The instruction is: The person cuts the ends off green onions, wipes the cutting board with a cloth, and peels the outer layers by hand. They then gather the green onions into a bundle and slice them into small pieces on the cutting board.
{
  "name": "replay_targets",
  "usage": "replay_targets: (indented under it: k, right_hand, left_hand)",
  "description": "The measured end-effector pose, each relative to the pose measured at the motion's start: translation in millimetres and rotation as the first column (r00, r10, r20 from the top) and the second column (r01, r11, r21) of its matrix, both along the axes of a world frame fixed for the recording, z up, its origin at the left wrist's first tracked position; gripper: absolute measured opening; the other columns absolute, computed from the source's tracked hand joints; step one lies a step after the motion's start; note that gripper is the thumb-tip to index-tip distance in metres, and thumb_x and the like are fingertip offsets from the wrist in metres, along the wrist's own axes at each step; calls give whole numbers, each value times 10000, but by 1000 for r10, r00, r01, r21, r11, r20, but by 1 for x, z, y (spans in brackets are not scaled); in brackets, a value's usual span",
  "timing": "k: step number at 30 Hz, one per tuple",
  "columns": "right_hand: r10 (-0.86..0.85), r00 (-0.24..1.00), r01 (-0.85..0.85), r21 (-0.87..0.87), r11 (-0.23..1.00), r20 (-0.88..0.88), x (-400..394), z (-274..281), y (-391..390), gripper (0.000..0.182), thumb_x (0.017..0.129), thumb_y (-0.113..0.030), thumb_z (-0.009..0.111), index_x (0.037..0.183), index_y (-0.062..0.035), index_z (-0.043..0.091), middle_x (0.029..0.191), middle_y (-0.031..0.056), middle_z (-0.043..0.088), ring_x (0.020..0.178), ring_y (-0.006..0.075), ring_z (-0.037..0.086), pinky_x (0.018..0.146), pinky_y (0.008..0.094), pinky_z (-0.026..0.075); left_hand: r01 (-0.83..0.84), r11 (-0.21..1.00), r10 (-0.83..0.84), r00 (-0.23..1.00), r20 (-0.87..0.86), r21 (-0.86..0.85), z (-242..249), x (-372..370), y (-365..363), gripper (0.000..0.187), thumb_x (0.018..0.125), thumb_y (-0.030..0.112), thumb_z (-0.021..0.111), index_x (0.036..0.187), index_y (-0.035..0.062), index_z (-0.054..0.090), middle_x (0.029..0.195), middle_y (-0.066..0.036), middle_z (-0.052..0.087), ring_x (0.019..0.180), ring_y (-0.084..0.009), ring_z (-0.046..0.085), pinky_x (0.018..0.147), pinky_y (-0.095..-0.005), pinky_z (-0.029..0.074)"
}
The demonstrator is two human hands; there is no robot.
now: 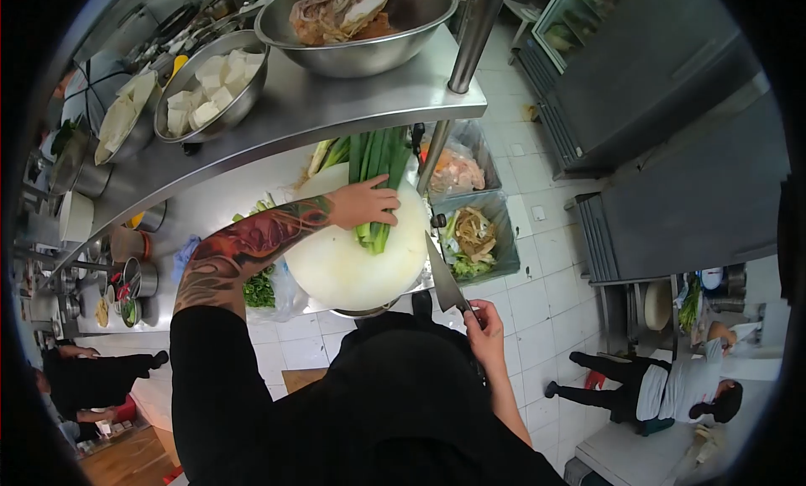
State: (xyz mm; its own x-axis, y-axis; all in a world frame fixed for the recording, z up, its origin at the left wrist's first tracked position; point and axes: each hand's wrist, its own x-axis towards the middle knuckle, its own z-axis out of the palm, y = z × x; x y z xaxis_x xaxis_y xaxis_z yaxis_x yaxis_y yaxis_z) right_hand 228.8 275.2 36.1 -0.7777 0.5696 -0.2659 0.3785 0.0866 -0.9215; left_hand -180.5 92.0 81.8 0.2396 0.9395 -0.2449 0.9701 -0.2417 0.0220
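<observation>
On the round white cutting board [336, 267], a bunch of long green stalks [378, 154] lies with its near ends toward the middle. My left hand [365, 204] rests over the stalks, its fingers spread across them. A large knife [445, 280] is in my right hand [484, 325], closed around its handle. The blade points up and to the left, beside the board's right edge and apart from the stalks. More stalks with pale ends [319, 156] lie behind the board.
A steel shelf [336, 99] above the counter holds bowls, one with white blocks [210, 91]. Lined bins [480, 234] with scraps stand right of the board. Chopped greens [259, 289] lie left. One person [680, 385] stands far right; other people are at the lower left.
</observation>
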Motion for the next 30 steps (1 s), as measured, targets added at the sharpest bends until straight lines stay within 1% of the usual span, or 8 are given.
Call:
replay_targets:
  k: [1,4,15,17,20,23,27,30]
  right_hand:
    - [-8,1000,8,-21,1000,-13,4,-2,-1,212,1045,-104,669,1248,-54,633,809,-20,588,618,46,485,532,238,367]
    - [-131,991,124,-275,953,-6,11,16,-8,213,1055,-99,657,1260,-58,622,822,-15,591,588,41,469,501,234,350]
    - [-8,1000,13,-342,940,17,-4,38,42,299,1030,-87,685,1317,-52,610,881,-9,630,714,50,536,603,236,410]
    - [238,971,-236,-58,970,32,-17,41,45,372,1014,-87,696,1368,-52,588,898,17,652,729,74,563,636,252,446]
    - [418,908,-418,5,908,-17,-44,45,32,433,995,-91,712,1406,-61,580,928,53,683,779,104,604,698,281,492]
    - [472,881,-472,-4,881,-27,-64,47,15,439,993,-63,704,1415,-56,586,982,59,690,866,109,608,784,284,508]
    - [339,939,-341,-19,940,-67,-57,31,23,431,993,-38,698,1410,-52,589,1006,54,686,889,112,615,791,280,509]
    - [183,983,-183,6,983,-27,-52,14,52,415,991,-7,683,1394,-37,588,1026,64,692,893,102,618,800,269,500]
  left_hand:
    - [2,1000,-2,1000,20,5,6,0,3,646,628,65,853,1216,214,631,1195,-35,559,1342,-258,511,1330,-613,197]
    - [37,999,-37,995,93,2,0,-6,1,596,589,77,864,1132,172,639,1107,-25,572,1293,-248,532,1332,-620,182]
    - [-293,922,207,925,317,251,1,19,-42,512,609,73,827,1085,118,642,1169,-41,650,1331,-262,583,1283,-600,281]
    - [-578,667,267,775,573,470,29,33,-59,484,658,62,814,1113,88,649,1141,-80,696,1232,-327,652,1201,-583,381]
    - [-792,413,78,522,849,449,63,53,-93,479,593,40,738,1065,52,660,1119,-91,727,1183,-373,680,1131,-562,439]
    - [-859,162,87,503,860,486,77,71,-121,455,596,39,738,1046,52,671,1100,-101,720,1198,-388,672,1121,-550,445]
    - [-672,402,386,741,550,623,89,75,-122,531,577,79,783,1093,76,659,1114,-97,703,1193,-350,665,1162,-585,412]
    - [-559,694,451,829,332,453,70,73,-81,598,560,88,823,1139,120,676,1209,-67,650,1305,-301,579,1218,-597,335]
